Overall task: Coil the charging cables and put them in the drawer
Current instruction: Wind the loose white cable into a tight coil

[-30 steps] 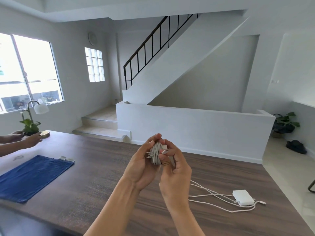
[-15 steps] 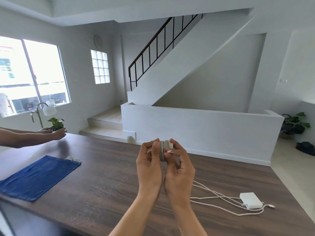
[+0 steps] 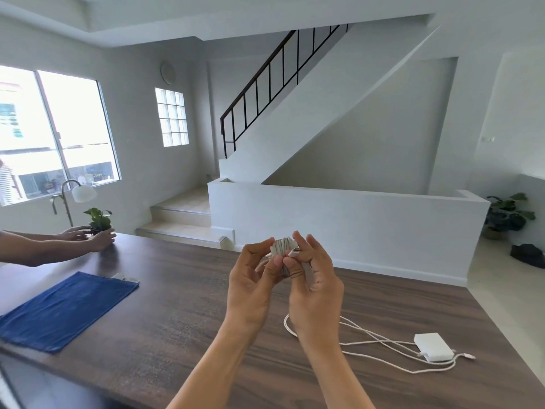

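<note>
While raised above the table (image 3: 177,314), both hands pinch the coiled cable (image 3: 282,246). The left hand (image 3: 250,286) grips with curled fingers; the right hand (image 3: 314,286) holds its plug end.

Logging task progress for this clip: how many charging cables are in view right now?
2. One coiled bundle pinched between the left hand and right hand; one loose cable on the table by the white charger. Its strands may be more than one cable.

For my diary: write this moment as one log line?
left hand: holds coiled cable | right hand: pinches its plug | loose cable, charger: on table | drawer: unseen
</note>
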The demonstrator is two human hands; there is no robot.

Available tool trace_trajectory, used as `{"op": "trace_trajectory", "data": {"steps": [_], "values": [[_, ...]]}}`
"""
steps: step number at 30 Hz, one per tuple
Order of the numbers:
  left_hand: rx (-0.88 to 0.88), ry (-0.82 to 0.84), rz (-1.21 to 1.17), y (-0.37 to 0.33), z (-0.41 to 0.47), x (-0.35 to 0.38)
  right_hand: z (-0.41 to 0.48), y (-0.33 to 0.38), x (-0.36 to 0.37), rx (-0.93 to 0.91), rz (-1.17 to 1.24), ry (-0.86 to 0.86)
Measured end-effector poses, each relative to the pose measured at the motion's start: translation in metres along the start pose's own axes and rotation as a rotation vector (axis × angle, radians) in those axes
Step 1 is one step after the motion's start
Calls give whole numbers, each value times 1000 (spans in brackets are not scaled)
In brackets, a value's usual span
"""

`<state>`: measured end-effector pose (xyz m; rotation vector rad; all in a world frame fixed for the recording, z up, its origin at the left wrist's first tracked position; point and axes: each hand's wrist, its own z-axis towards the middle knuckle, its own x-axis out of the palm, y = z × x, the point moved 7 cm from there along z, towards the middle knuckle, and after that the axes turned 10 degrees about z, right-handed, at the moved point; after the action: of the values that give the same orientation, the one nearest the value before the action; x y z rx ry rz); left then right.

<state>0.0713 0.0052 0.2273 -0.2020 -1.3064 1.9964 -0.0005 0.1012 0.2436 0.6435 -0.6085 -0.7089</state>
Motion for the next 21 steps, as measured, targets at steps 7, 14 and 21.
{"op": "trace_trajectory", "data": {"steps": [7, 14, 21], "values": [[20, 44, 73, -2, 3, 0, 1, -4, -7, 18, 47, 57], [-26, 29, -51, -1, 5, -2, 6, 1, -5, 30, 67, 55], [241, -155, 355, -19, -2, -6, 0, -8, -6, 61, 110, -36]]}}
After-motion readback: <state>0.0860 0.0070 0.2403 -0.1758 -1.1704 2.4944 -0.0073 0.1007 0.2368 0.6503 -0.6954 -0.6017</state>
